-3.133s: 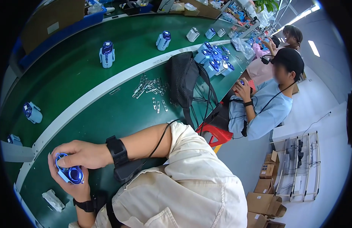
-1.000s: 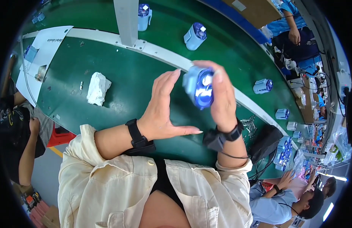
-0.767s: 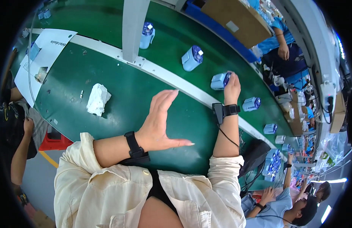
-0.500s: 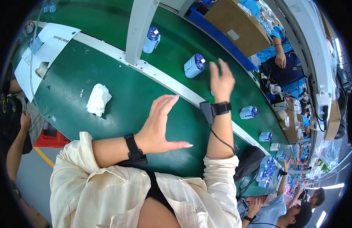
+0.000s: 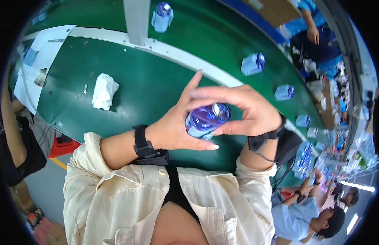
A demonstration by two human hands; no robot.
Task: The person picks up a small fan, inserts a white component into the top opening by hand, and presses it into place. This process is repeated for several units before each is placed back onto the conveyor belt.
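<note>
A light blue plastic canister with a clear purple-blue top (image 5: pixel 206 118) is between my two hands over the green worktop, its top tilted up toward me. My left hand (image 5: pixel 177 118) cups its left side, thumb along the near edge and fingers behind it. From the right, my right hand (image 5: pixel 250 108) curls over it, thumb and fingers closed around the top. The fingers hide parts of the canister. Both wrists wear black straps with small boxes.
A crumpled white bundle (image 5: pixel 103 92) and a printed white sheet (image 5: pixel 42 61) lie on the left. Beyond the pale rail (image 5: pixel 177 57) stand more blue canisters (image 5: pixel 253 64) on a green belt. A grey post (image 5: pixel 136 20) rises at the rail. Co-workers are at both sides.
Both hands were open and bare, the right one out over the belt. Now it is back near the left, and the two hold a canister. Belt canisters have shifted in view.
</note>
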